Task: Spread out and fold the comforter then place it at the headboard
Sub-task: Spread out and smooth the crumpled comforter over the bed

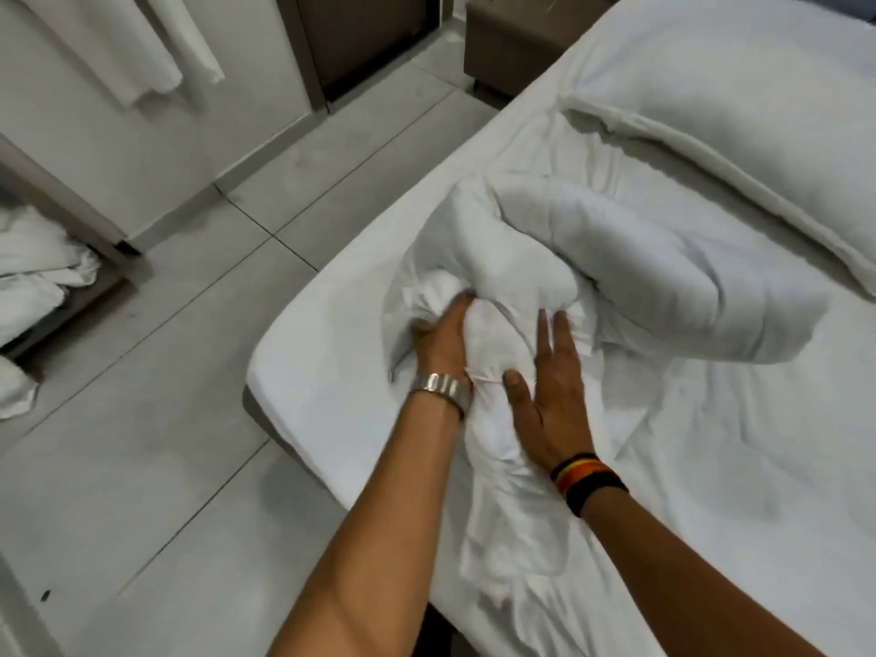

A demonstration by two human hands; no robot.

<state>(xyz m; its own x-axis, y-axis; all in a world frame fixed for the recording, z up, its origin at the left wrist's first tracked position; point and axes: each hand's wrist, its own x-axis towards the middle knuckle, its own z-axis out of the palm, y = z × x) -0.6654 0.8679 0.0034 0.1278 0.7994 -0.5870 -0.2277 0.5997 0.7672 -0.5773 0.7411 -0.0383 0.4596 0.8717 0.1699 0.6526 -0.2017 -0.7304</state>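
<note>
Two bare forearms reaching forward over the corner of the bed [303,372]. Left hand [438,341], metal watch [438,388] at the wrist, fingers clenched into a bunch of the white comforter [616,258]; right hand [552,395], striped wristband [588,481] behind it, fingers spread flat, pressing on the same bunched cloth. Comforter heaped in a crumpled roll near the bed's corner. Beyond it, a pillow [739,135]. Farther off, a brown nightstand [512,45] on the tiled floor [166,372].
</note>
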